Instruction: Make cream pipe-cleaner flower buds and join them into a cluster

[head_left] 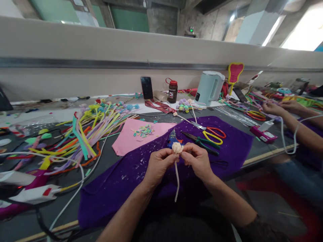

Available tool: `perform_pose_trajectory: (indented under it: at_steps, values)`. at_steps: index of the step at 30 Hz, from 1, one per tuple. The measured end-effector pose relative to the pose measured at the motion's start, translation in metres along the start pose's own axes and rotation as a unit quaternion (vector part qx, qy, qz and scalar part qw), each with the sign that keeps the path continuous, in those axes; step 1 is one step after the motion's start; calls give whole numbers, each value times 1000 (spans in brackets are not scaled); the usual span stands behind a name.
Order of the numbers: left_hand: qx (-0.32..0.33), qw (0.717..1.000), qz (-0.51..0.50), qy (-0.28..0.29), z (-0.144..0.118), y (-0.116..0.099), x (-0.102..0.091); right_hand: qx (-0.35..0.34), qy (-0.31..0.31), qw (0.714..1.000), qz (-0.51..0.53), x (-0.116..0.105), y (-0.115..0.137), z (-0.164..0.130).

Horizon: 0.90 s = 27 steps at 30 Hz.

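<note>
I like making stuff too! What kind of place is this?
Probably a shared craft workshop: colourful pipe cleaners heaped on a long table, scissors nearby, and another person's hands working alongside.

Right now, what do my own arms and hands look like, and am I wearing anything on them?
Both hands are bare: the left hand and right hand show no gloves, and no rings or watch that I can make out. The forearms are uncovered. A dark sleeve shows only near the right elbow, at the bottom edge of the picture.
</note>
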<state>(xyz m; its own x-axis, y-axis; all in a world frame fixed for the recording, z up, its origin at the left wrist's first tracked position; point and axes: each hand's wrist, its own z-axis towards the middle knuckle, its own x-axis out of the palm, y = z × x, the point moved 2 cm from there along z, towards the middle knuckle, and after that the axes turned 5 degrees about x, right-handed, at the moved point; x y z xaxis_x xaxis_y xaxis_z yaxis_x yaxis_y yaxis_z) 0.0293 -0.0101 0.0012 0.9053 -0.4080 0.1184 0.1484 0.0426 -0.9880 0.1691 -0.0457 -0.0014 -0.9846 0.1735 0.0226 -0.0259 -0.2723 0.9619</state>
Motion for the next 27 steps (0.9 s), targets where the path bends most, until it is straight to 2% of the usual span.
perform_pose_trajectory:
  at_steps: [6,14,18,23,27]
  values:
    - [27,999,29,-6,0,-1,0,-20,-11,1000,-21,-2,4,0]
    - [32,999,37,-19,0,-4,1,-42,-14,996,-82,-3,6,0]
    - [-8,1000,-21,-16,0,-1,0,-29,-5,998,-51,-2,4,0]
    - [-86,988,-127,21,3,4,-2,23,9,1000,14,0,-1,4]
    - [-94,982,-161,36,5,4,-2,66,18,996,54,0,-4,10]
